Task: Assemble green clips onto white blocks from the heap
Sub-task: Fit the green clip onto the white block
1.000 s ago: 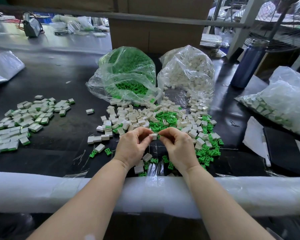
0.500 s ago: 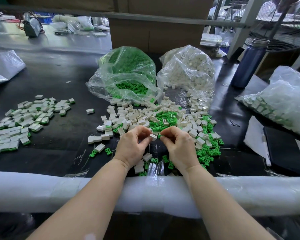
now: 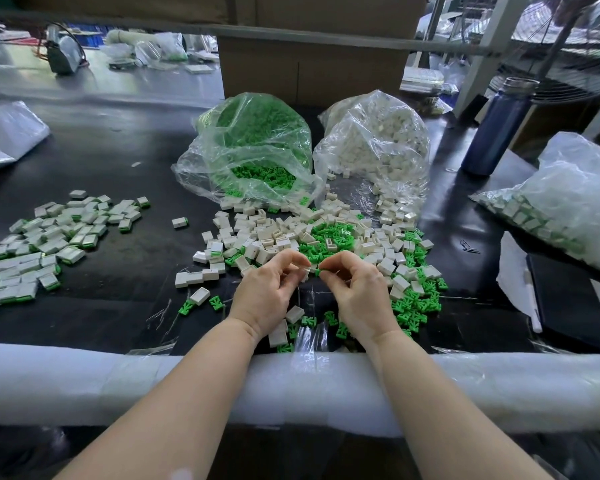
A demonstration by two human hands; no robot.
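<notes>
no readable text, labels, brands or numbers on anything here.

white block [image 3: 305, 273] | pinched, mostly hidden | green clip [image 3: 317, 271] | apparently touching

Head view: even, moderately bright indoor light with wide-angle distortion
Soft glare streaks the black table [image 3: 118, 161] at far left and the clear bags [image 3: 257, 140]; shadows are faint; the foam rail [image 3: 84, 382] bows near the edges; the far background is hazy, and the near forearms slightly soft
</notes>
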